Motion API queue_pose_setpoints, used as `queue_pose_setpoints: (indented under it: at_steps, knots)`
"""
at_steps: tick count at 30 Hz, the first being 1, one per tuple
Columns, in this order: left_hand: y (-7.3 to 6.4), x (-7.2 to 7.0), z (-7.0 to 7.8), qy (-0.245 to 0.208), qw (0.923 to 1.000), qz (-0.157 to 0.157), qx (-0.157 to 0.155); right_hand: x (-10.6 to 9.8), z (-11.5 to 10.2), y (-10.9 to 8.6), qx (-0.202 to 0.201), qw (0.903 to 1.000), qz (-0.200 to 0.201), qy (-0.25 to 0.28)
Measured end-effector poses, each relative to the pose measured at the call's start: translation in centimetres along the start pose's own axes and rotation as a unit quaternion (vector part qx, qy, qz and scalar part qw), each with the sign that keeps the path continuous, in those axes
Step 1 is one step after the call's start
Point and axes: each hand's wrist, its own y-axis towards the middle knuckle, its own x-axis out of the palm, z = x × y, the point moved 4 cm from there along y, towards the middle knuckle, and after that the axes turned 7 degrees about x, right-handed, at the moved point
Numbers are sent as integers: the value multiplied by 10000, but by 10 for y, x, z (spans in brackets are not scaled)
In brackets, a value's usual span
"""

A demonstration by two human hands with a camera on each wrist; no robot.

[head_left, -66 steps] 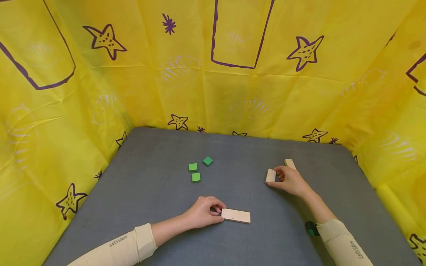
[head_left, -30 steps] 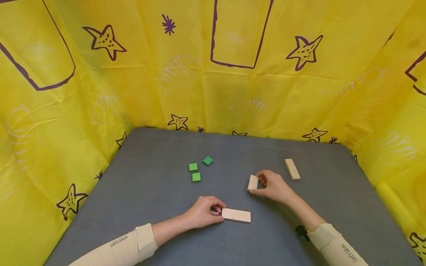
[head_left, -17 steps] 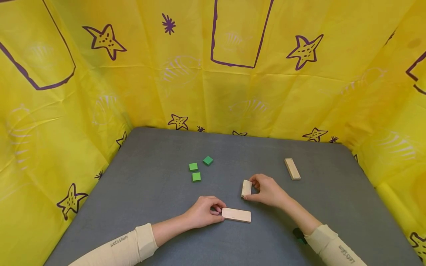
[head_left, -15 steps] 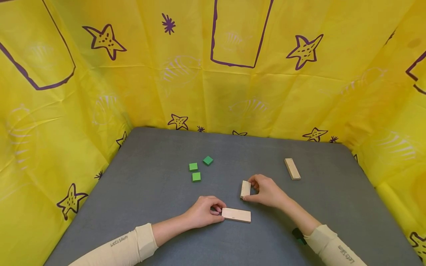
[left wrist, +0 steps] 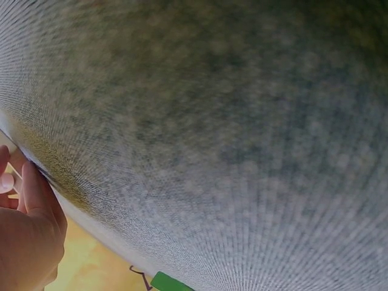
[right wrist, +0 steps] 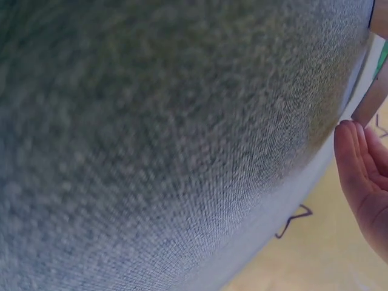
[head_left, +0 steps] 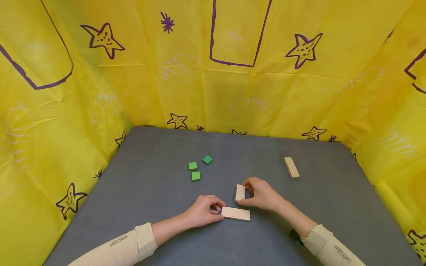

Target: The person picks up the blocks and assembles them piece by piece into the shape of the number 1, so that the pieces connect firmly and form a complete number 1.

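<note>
My left hand (head_left: 203, 211) pinches the left end of a pale flat wooden block (head_left: 236, 214) lying lengthwise on the grey table. Just beyond that block, my right hand (head_left: 262, 194) grips a second wooden block (head_left: 240, 193) between thumb and fingers, its long side pointing away from me. A narrow strip of table shows between the two blocks in the head view. At the right edge of the right wrist view, the fingertips (right wrist: 344, 126) meet the held block (right wrist: 371, 100). In the left wrist view only part of the left hand (left wrist: 30, 236) appears.
A third wooden block (head_left: 291, 168) lies at the back right of the grey table (head_left: 159, 147). Two light green square blocks (head_left: 192, 166) and a darker green one (head_left: 207, 160) sit left of centre. Yellow patterned cloth (head_left: 229, 96) encloses the back and sides.
My right hand has carried its wooden block left and toward me, from beside the third block to just beyond the left hand's block. My left hand and its block have stayed put.
</note>
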Motion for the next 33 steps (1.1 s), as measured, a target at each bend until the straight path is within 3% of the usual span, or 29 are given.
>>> queue_pose_setpoints:
  at_steps: [33]
  knots:
    - [0, 0, 0, -10, 10000, -44, -36, 11, -10, -5, -56, 9997, -212, -148]
